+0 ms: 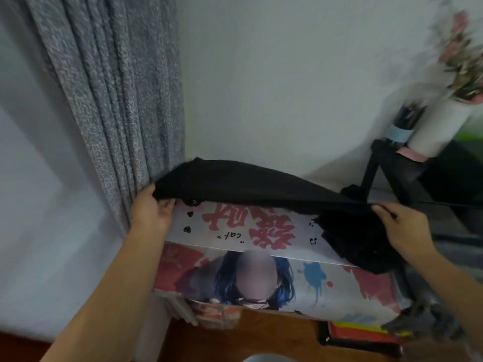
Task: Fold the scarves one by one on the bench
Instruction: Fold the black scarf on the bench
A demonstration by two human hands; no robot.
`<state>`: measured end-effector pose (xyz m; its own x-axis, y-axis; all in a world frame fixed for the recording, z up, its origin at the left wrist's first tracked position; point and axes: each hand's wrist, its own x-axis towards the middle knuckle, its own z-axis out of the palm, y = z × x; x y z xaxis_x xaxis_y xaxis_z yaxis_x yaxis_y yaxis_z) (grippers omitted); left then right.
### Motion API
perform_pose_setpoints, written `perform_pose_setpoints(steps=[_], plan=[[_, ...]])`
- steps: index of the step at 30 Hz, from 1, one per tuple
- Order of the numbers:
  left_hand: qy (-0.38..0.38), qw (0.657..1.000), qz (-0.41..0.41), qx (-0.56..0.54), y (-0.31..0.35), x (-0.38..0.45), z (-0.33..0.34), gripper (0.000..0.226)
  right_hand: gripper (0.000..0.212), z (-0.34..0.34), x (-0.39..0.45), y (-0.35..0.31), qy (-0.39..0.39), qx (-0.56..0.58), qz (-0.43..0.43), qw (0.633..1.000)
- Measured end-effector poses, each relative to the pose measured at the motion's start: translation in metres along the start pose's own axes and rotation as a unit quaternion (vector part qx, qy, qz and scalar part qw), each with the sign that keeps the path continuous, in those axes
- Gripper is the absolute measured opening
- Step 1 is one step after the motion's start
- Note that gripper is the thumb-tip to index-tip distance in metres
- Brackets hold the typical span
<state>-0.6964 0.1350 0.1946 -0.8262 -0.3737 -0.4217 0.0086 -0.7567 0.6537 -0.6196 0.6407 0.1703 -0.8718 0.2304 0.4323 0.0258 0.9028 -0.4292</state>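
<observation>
Black scarf (248, 184), a broad sheet of dark soft fabric, is up in the air across the far half of the bench (235, 236), the low box-like one with a white top printed in red characters. Its long axis runs left to right, stretched between both hands. Left hand (151, 212) pinches the left corner, thumb on the near side and fingers curled under the edge, right beside the grey speckled curtain (109, 100). Right hand (402, 226) pinches the right end, fingers pressed together over the taut hem. Both hands sit on the near edge of the cloth, so the fabric billows away toward the white wall (287, 74). A dark crumpled heap of fabric (352, 239) lies on the bench's right end, just below the right hand; I can't tell whether it's this scarf's trailing part or another one. I'd say the fold turns on that left-right span: each hand is equally placed at its own end, and bringing the ends together would halve the length.
</observation>
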Motion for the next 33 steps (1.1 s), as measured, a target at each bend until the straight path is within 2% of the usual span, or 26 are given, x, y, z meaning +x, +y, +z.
perform_pose_setpoints(steps=[5,9,13,15,18,22,24,27,29,31,33], plan=[[0.109,0.993,-0.047,0.029,-0.039,0.016,-0.083,0.031,0.024,0.034,-0.041,0.023,-0.121,-0.036,-0.053,0.991],[0.141,0.972,-0.137,0.132,-0.063,0.031,-0.132,0.027,0.024,0.055,-0.061,0.025,-0.175,-0.062,-0.053,0.981],[0.127,0.934,-0.168,0.290,-0.076,0.058,-0.184,0.033,0.023,0.070,-0.077,0.018,-0.231,-0.088,-0.075,0.966],[0.140,0.918,-0.180,0.326,-0.082,0.076,-0.219,0.036,0.025,0.075,-0.083,0.015,-0.284,-0.111,-0.088,0.948],[0.158,0.901,-0.190,0.356,-0.080,0.084,-0.248,0.049,0.028,0.076,-0.088,0.011,-0.377,-0.193,-0.094,0.901],[0.139,0.902,-0.221,0.343,-0.076,0.069,-0.251,0.027,0.031,0.069,-0.097,0.012,-0.447,-0.279,-0.076,0.847],[0.128,0.904,-0.227,0.339,-0.077,0.064,-0.246,0.026,0.033,0.066,-0.105,0.013,-0.455,-0.323,-0.082,0.826],[0.129,0.908,-0.214,0.335,-0.074,0.064,-0.240,0.045,0.035,0.062,-0.114,0.011,-0.426,-0.364,-0.101,0.822],[0.123,0.915,-0.203,0.326,-0.071,0.063,-0.240,0.050,0.037,0.061,-0.117,0.005,-0.422,-0.369,-0.106,0.821],[0.119,0.915,-0.194,0.334,-0.067,0.060,-0.241,0.048,0.041,0.061,-0.118,-0.002,-0.442,-0.340,-0.078,0.826],[0.117,0.914,-0.173,0.347,-0.063,0.061,-0.246,0.034,0.054,0.057,-0.119,-0.004,-0.443,-0.302,-0.045,0.843]])
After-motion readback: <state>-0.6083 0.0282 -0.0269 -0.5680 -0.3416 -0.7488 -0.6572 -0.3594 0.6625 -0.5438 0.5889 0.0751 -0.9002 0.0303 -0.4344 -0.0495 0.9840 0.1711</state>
